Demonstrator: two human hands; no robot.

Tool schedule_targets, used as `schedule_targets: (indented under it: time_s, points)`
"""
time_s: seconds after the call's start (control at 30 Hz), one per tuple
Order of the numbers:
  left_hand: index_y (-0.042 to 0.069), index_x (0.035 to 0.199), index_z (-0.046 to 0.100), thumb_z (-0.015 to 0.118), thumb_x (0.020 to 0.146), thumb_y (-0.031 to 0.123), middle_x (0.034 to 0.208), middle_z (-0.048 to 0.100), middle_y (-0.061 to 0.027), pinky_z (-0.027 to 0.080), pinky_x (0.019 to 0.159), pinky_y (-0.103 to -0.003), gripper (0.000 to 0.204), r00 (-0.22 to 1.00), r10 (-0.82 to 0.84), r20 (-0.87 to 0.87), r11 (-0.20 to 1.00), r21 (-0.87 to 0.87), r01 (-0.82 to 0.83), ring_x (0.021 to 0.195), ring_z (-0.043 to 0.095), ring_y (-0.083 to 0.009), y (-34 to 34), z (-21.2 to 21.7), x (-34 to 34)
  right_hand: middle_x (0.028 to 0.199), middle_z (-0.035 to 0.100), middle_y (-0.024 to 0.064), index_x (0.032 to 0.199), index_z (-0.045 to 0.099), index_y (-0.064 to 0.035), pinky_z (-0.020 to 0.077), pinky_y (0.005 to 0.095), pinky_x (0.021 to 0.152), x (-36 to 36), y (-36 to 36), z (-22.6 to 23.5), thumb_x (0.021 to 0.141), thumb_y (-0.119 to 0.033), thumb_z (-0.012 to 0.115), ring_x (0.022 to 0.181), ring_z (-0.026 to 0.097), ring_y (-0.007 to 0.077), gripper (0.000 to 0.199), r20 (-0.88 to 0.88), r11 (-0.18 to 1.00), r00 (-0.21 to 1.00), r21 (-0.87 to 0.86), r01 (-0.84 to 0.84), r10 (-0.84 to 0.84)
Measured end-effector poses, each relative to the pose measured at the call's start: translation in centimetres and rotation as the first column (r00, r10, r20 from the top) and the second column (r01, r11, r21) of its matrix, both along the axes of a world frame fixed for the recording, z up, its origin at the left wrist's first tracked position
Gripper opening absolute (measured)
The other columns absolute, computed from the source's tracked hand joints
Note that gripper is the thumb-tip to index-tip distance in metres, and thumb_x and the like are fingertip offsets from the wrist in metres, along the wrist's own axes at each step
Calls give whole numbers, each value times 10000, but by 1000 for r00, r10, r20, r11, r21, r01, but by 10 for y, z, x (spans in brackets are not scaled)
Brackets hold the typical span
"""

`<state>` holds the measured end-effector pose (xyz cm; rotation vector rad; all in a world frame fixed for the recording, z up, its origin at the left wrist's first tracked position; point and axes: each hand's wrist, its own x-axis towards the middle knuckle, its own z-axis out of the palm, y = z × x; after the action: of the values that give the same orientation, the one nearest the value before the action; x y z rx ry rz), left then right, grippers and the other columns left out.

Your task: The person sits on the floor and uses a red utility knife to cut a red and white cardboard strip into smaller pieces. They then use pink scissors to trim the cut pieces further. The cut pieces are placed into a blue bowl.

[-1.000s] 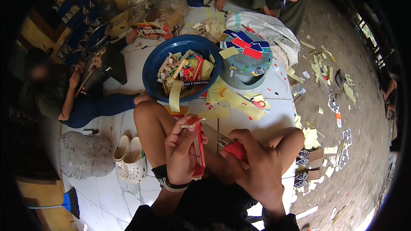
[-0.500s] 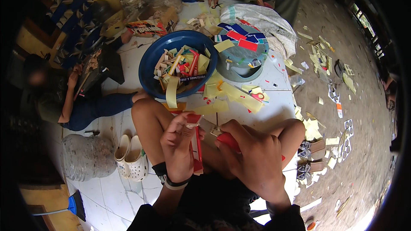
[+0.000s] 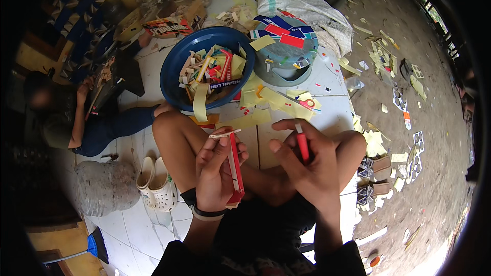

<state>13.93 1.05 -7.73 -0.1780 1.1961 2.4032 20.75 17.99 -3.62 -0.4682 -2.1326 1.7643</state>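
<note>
Left hand (image 3: 213, 173) clasps a red strip (image 3: 239, 188), thumb bracing its crosspiece (image 3: 223, 134) steady; nearer the tiled floor's (image 3: 327, 117) right edge, my right hand (image 3: 316, 162) grips a red tool (image 3: 303, 148), perhaps a cutter.

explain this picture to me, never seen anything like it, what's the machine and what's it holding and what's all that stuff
There's no machine: these are a person's own bare hands. The camera sits on their head, looking down through a wide fisheye lens, so straight edges bend near the rim.

The left hand holds a red strip with a pale piece at its top end. The right hand holds a slim red tool; I can't tell what kind.

Ahead, on white tiles, stand a blue basin of mixed scraps and a grey-green tub topped with cards. Yellow paper lies in front. Two other people sit nearby.
</note>
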Motion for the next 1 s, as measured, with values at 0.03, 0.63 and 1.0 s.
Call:
schedule_targets:
  time_s: [0.03,0.63,1.0]
  points:
    - [10,1299,581,626,1042,161,1035,665,-75,556,830,-320,301,1000,-13,3,1000,18,13,926,669,-166,1,0,2,597,553,-22,1150,692,-29,334,225,502,-2,-2,-5,919,-101,764,532,460,22,253,0,994,1000,-102,-26,26]
    - [-1,1341,546,583,1043,91,1200,671,-106,531,926,-319,314,995,-59,-78,995,74,65,1067,659,-169,10,4,16,541,477,-79,992,749,-13,284,205,464,-21,-41,-39,926,-73,755,499,388,-15,89,-104,941,987,-327,85,-125]
    - [-11,1341,545,575,1041,54,1255,656,-109,508,979,-301,308,994,-2,-110,997,74,10,1142,644,-156,15,2,20,576,501,-96,989,750,2,265,189,484,-17,-47,-33,924,-69,772,527,383,-23,99,-43,956,983,-245,163,-179]
